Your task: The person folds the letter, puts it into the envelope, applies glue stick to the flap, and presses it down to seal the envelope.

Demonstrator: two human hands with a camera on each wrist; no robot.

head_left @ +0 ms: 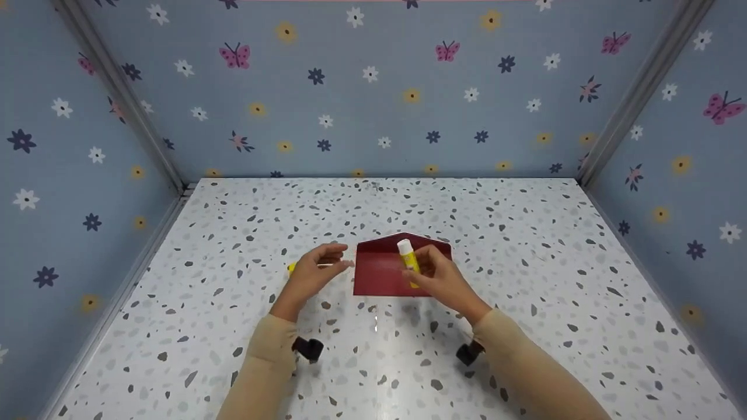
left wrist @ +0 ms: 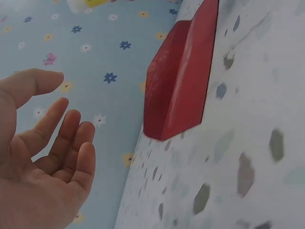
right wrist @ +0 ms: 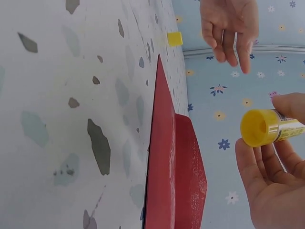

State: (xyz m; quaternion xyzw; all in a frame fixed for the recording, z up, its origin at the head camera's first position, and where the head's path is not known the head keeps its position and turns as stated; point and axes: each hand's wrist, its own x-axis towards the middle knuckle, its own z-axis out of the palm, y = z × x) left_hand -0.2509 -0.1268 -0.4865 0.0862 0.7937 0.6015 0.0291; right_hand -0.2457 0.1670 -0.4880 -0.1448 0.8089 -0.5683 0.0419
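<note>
My right hand (head_left: 440, 277) holds a yellow glue stick (head_left: 410, 262) between thumb and fingers, its white end pointing up and away. In the right wrist view, the yellow base of the glue stick (right wrist: 259, 128) faces the camera. Below it on the table lies a dark red envelope (head_left: 379, 274) with its flap (head_left: 402, 240) raised at the far side. Left of the envelope, my left hand (head_left: 315, 271) hovers with its fingers loosely bent and nothing in them, as the left wrist view (left wrist: 52, 148) confirms.
A small yellow cap (right wrist: 174, 38) stands on the table, mostly hidden behind the left hand in the head view. The speckled white table (head_left: 373, 361) is bounded by blue flowered panels (head_left: 373, 87) at the back and both sides.
</note>
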